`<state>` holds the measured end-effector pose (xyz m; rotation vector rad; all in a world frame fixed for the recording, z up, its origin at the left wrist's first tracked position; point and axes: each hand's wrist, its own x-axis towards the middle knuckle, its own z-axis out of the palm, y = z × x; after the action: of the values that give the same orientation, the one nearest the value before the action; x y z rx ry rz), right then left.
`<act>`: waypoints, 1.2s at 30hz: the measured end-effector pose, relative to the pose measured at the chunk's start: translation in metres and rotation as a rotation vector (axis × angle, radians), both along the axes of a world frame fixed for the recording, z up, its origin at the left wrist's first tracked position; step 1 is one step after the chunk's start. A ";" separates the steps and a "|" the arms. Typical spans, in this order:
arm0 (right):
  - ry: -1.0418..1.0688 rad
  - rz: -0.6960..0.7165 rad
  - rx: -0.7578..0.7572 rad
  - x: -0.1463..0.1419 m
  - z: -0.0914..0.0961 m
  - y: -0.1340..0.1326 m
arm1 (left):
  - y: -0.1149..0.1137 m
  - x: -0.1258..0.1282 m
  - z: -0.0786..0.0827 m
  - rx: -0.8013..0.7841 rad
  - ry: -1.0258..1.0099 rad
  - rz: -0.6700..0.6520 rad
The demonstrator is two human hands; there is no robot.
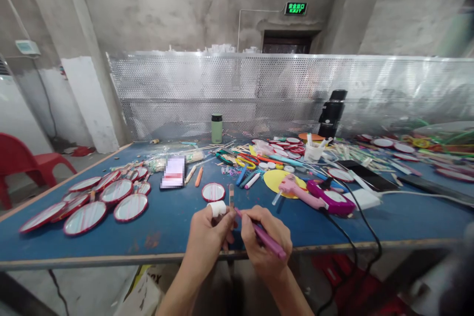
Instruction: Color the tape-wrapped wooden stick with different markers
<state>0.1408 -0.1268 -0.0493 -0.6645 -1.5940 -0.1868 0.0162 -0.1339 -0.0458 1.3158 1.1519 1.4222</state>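
My left hand (209, 232), with a white wrap (217, 208) around one finger, is closed on a small flat wooden craft stick (231, 194) that points up. Pinched in my right hand (264, 244) is a purple marker pen (270, 242), its tip at or very near the stick's side; exact contact is too small to tell. Just beyond my hands lies a small round mirror (213, 192) with a red rim. An orange marker (199, 177) and a white-and-pink marker (252, 180) rest farther back on the blue table (166, 232).
Several red-rimmed mirrors (86, 217) are piled at the left beside a phone (173, 173). A pink-and-purple glue gun (296, 190) lies on a yellow disc (273, 181) at the right, its cables trailing over the edge. A green bottle (217, 129) and black flask (332, 114) stand behind.
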 end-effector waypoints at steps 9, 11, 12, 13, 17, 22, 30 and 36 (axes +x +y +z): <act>0.010 -0.015 0.002 -0.001 0.002 -0.002 | -0.001 -0.001 -0.001 -0.012 -0.001 0.002; 0.010 -0.012 -0.003 -0.001 0.002 -0.002 | -0.001 -0.001 -0.001 -0.011 -0.002 -0.003; 0.008 -0.007 -0.001 -0.001 0.002 -0.002 | 0.000 -0.001 -0.001 -0.007 -0.001 -0.003; 0.004 0.001 0.001 -0.001 0.003 -0.002 | -0.001 -0.001 -0.001 -0.002 0.000 -0.001; 0.004 0.027 0.025 -0.002 0.005 -0.002 | -0.002 0.000 0.002 0.002 0.010 0.021; 0.011 0.028 0.031 -0.002 0.007 -0.003 | -0.002 0.000 0.001 0.006 0.013 0.020; 0.001 0.022 0.017 -0.002 0.005 -0.002 | -0.002 -0.001 -0.001 0.006 0.013 0.011; 0.007 0.014 0.015 -0.003 0.007 -0.002 | -0.001 -0.001 -0.002 0.009 0.009 0.008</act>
<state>0.1381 -0.1291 -0.0427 -0.6414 -1.5886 -0.1855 0.0155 -0.1349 -0.0480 1.3267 1.1591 1.4307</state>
